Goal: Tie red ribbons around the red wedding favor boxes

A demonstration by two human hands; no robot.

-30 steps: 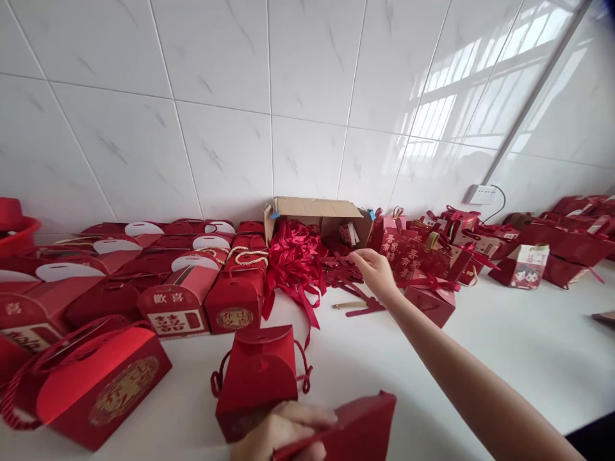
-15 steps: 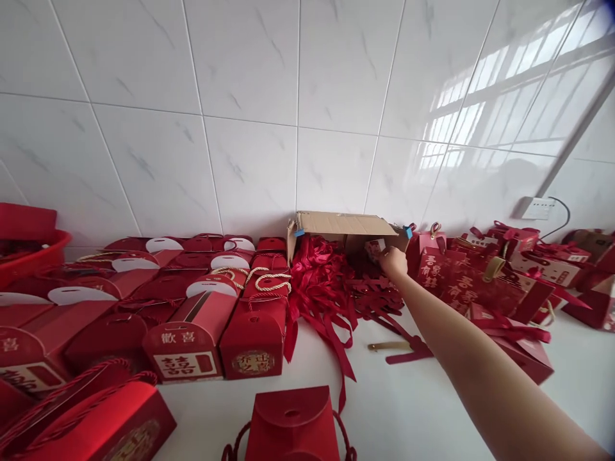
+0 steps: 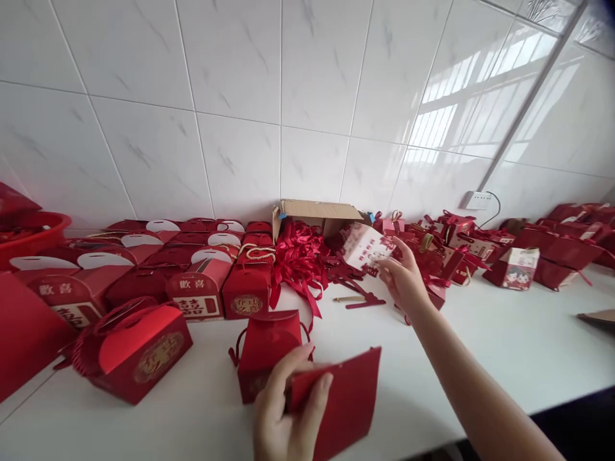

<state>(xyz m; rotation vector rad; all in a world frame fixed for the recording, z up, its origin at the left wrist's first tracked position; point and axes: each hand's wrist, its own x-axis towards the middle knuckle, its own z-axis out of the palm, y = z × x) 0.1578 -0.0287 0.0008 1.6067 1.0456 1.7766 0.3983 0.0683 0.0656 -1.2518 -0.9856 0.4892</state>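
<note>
My left hand point(image 3: 288, 410) grips a flat red paper box point(image 3: 343, 400) low in front of me, fingers closed round its left edge. My right hand point(image 3: 402, 276) reaches out over the counter and holds a small pale pink printed card or packet point(image 3: 366, 248) between thumb and fingers, just in front of an open cardboard box point(image 3: 319, 214) against the wall. A heap of red ribbons point(image 3: 298, 256) spills from that box. A small red gift box with cord handles point(image 3: 264, 349) stands right behind my left hand.
Rows of red gift boxes point(image 3: 199, 291) fill the white counter point(image 3: 504, 346) on the left, with a bigger one point(image 3: 137, 349) in front. More red boxes point(image 3: 516, 266) pile up on the right. A red basin point(image 3: 29, 234) sits far left; a wall socket point(image 3: 475, 200) hangs on the tiles.
My right hand has pulled back from the cardboard box and now holds the pink packet. My left hand and its flat red box have come back into view.
</note>
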